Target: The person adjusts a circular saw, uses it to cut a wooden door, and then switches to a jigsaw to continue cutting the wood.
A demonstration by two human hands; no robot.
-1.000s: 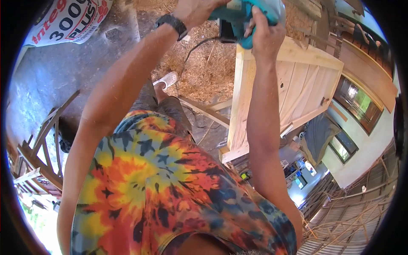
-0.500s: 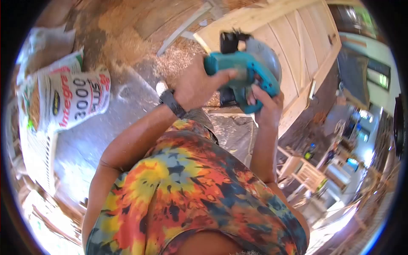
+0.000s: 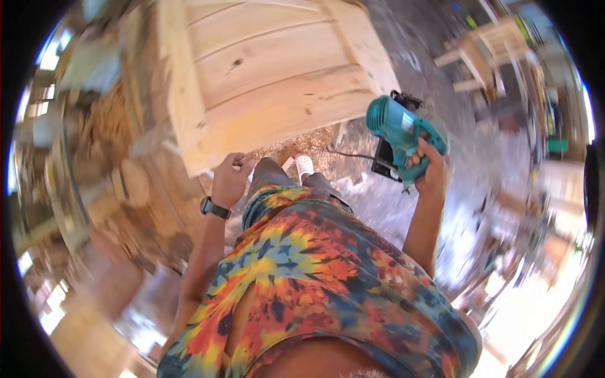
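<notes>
Right hand [image 3: 428, 173] is up at about 2 o'clock, arm bent, fingers wrapped tight around the handle of the teal circular saw [image 3: 400, 135], chunky plastic body with a dark base plate. Left hand [image 3: 230, 179] reaches out at 10 o'clock, fingers curled loosely on the corner edge of the pale plank door [image 3: 265, 75], knotty raw pine with a framed border. Half a second ago both hands were gripping the saw; now the left has let go.
</notes>
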